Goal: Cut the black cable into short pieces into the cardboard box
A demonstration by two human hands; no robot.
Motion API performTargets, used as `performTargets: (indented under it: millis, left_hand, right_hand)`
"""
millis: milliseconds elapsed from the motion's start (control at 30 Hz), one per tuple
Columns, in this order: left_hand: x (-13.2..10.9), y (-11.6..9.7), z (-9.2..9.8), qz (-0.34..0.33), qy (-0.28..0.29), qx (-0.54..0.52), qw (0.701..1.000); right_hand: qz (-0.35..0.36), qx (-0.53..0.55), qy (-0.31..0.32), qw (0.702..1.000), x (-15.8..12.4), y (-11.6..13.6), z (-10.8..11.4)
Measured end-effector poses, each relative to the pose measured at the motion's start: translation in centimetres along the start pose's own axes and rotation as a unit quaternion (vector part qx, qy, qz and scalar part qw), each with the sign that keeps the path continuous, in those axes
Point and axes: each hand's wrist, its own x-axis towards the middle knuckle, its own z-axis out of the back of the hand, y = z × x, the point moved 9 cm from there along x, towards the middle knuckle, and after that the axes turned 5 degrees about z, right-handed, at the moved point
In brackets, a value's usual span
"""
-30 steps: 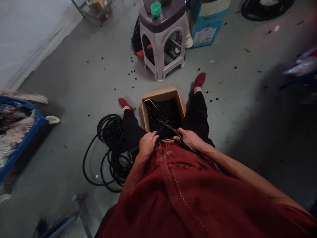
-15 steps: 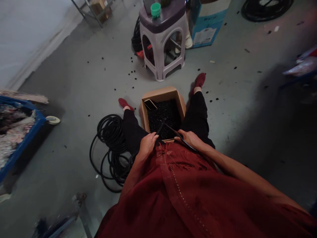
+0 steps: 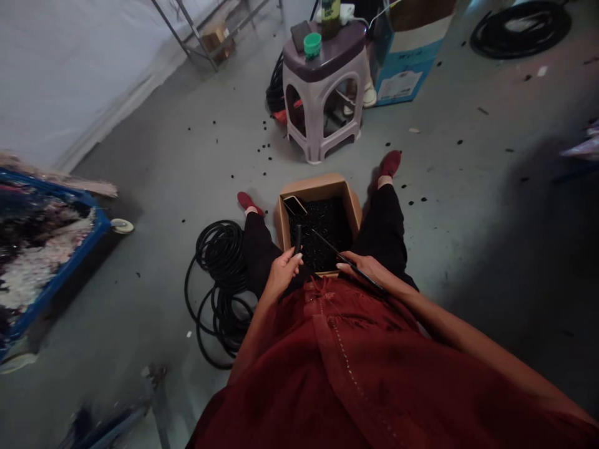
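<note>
My left hand (image 3: 285,268) is closed around a short upright end of black hose (image 3: 299,237), above the near side of an open cardboard box (image 3: 356,212). My right hand (image 3: 361,267) grips a long, thin dark tool (image 3: 327,244); its slender tip points towards the hose but stands apart from it. The tool's exact kind cannot be made out. Inside the box lie many small black pieces (image 3: 330,218), with a phone-like dark rectangle (image 3: 295,206) on them at the far left corner. A loose coil of black hose (image 3: 219,249) rests on the floor beside my left leg.
Beyond the box stands a plastic stool (image 3: 314,125) carrying a green cup (image 3: 312,45). A blue carton (image 3: 405,75) and another black coil (image 3: 482,37) are farther back. A blue wheeled cart (image 3: 88,249) is at left. Small black bits are scattered over the floor.
The tool's tip, earlier crossing or close to the hose end, is now apart from it. The hose end stands more upright. The whole view has shifted slightly.
</note>
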Motion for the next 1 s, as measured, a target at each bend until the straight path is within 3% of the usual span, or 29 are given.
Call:
performTargets:
  millis: [200,300,367,633,800,1000]
  left_hand:
    - [-0.3,-0.4,-0.4,-0.012,0.003,-0.013,1.0]
    - [-0.4,-0.5,0.1,-0.013,-0.03,-0.019,0.999]
    - [-0.5,-0.6,0.5,-0.019,-0.057,-0.004,0.998]
    - [-0.9,-1.9,0.9,-0.062,-0.065,0.062,0.994]
    - [-1.0,-1.7,-0.2,-0.043,0.004,-0.031,0.999]
    - [-1.3,-1.3,-1.4,-0.002,0.068,-0.174,0.982]
  right_hand:
    - [0.012,-0.023,-0.02,0.999,-0.4,1.2,0.8]
    - [0.021,-0.028,-0.017,0.999,-0.4,1.5,0.8]
    - [0.029,-0.028,-0.011,0.999,-0.3,1.6,0.7]
    - [0.054,-0.02,0.007,0.998,0.1,2.7,0.2]
    - [0.062,-0.013,0.0,0.998,0.2,3.9,0.5]
    - [0.073,0.0,-0.011,0.997,0.4,4.9,0.6]
